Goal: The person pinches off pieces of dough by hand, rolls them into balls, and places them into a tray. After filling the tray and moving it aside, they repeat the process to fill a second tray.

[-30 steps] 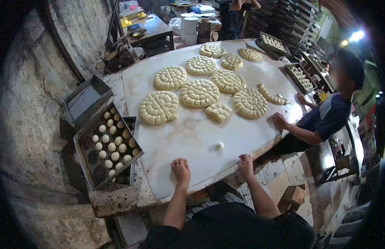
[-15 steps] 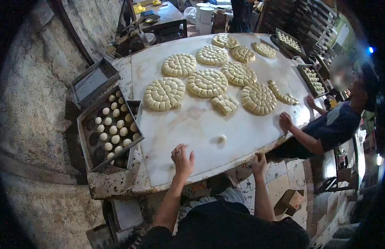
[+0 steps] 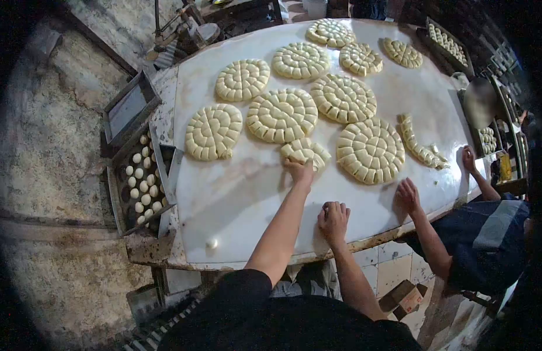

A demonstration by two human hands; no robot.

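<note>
Dough covers most of the wide white marble-like table (image 3: 247, 193): pale round discs scored into small pieces lie in rows across its far half. The person's left hand (image 3: 299, 173) reaches forward to the small broken cluster of pale cut dough pieces (image 3: 306, 152), which sits near the middle of the table, just in front of a large scored dough disc (image 3: 282, 115) and beside another large scored disc (image 3: 370, 150). Its fingers touch the cluster's near edge, curled onto it (whether they have closed on a piece I cannot tell). The right hand (image 3: 333, 220) rests on the table near its front edge, fingers bent into a loose fist over the surface; what it covers, if anything, is hidden. A single small round dough ball (image 3: 212, 242) lies alone near the front left corner. A dark metal tray of small white dough balls (image 3: 141, 181) stands at the table's left side. A co-worker's hand (image 3: 408, 194) lies flat on the table to the right.
</note>
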